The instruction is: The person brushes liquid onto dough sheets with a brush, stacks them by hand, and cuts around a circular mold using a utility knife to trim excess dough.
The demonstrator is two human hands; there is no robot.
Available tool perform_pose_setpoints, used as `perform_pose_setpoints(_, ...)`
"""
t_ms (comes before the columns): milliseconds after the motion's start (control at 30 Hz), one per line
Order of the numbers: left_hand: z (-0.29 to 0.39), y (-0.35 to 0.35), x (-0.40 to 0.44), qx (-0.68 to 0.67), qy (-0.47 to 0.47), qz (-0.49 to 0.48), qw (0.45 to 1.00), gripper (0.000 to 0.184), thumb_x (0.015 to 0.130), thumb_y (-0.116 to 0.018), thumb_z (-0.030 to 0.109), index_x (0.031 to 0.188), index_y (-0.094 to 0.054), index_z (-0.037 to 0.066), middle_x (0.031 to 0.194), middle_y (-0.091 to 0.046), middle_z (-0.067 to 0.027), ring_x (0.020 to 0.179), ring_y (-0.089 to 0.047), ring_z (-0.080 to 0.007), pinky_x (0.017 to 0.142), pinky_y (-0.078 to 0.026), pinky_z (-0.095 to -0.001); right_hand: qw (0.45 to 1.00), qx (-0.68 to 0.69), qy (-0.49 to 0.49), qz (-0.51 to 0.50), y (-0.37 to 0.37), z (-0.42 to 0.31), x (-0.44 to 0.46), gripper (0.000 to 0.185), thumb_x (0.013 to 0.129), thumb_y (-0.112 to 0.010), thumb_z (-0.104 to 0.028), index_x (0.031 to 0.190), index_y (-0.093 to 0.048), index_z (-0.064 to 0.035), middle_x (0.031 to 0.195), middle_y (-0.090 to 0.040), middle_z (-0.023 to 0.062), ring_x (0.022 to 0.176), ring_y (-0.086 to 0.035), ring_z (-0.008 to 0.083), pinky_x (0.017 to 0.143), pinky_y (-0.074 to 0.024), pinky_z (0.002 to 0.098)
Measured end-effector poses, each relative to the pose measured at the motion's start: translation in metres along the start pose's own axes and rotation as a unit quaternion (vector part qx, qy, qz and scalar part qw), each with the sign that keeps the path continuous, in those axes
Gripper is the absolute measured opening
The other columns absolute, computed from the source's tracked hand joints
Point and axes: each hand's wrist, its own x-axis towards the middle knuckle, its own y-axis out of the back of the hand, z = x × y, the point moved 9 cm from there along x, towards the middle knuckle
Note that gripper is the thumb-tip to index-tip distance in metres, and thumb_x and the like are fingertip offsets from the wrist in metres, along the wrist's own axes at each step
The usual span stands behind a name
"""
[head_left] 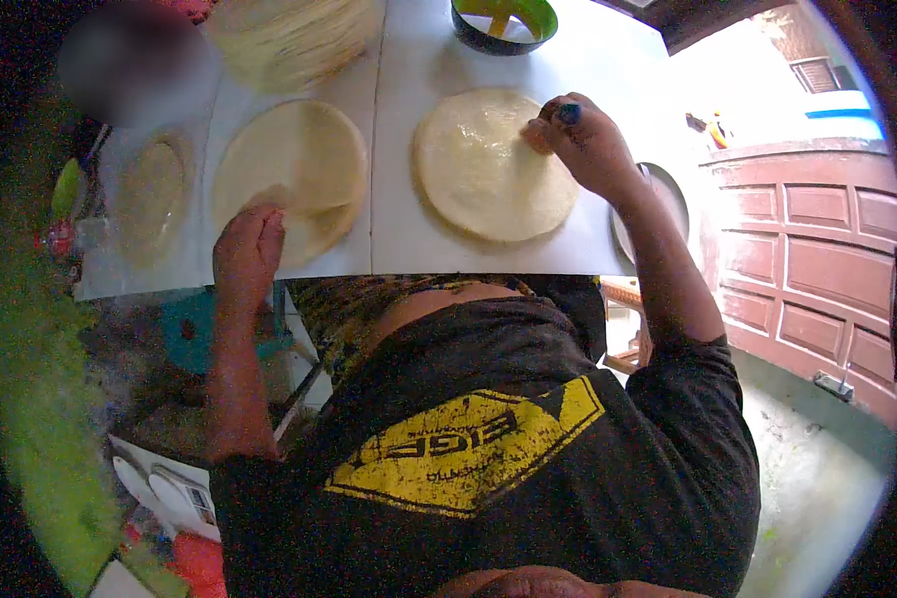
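My right hand (586, 145) is closed over the right edge of a pale round dough sheet (473, 164), whose top looks wet and shiny. A small orange-brown piece (538, 137) shows at its fingertips, too blurred to name. Something blue (568, 114) sits at the fingers, perhaps a ring. My left hand (249, 244), fingers pinched together, is at the lower left edge of a second dough round (289, 169). A faint line or fold runs across that round from the fingertips. What the left fingers hold, if anything, is hidden.
A dark bowl (498, 42) with a green inside and a yellowish strip stands at the table's (399, 224) far side. Another round (154, 194) lies left, a streaked pale one (289, 40) behind. A round grey lid-like object (663, 204) is at the right edge. Another person's blurred head is upper left.
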Motion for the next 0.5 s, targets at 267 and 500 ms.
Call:
perform_pose_setpoints(267, -0.013, 0.008, 0.025, 0.026, -0.014, -0.014, 0.999, 0.022, 0.093, -0.058, 0.023, 0.104, -0.066, 0.005, 0.103, -0.067, -0.0159, 0.094, -0.064, -0.0359, 0.084, -0.052, -0.0430, 0.996, 0.049, 0.036, -0.070, -0.029, -0.051, -0.008, 0.013, 0.085, -0.068, -0.017, 0.089, -0.063, -0.0052, 0.091, -0.061, 0.0166, 0.087, -0.062, 0.0380, 0.078, -0.0512, 0.0438)
perform_pose_setpoints(500, -0.009, 0.022, 0.053, -0.012, -0.010, -0.008, 1.000, 0.027, 0.094, -0.058, 0.026, 0.110, -0.064, 0.006, 0.109, -0.067, -0.0149, 0.101, -0.063, -0.0335, 0.088, -0.051, -0.0413, 0.972, 0.082, 0.200, -0.090, -0.142, -0.157, 0.082, 0.027, 0.088, -0.065, -0.021, 0.107, -0.059, -0.0033, 0.101, -0.062, 0.0185, 0.095, -0.062, 0.0363, 0.085, -0.0503, 0.0429)
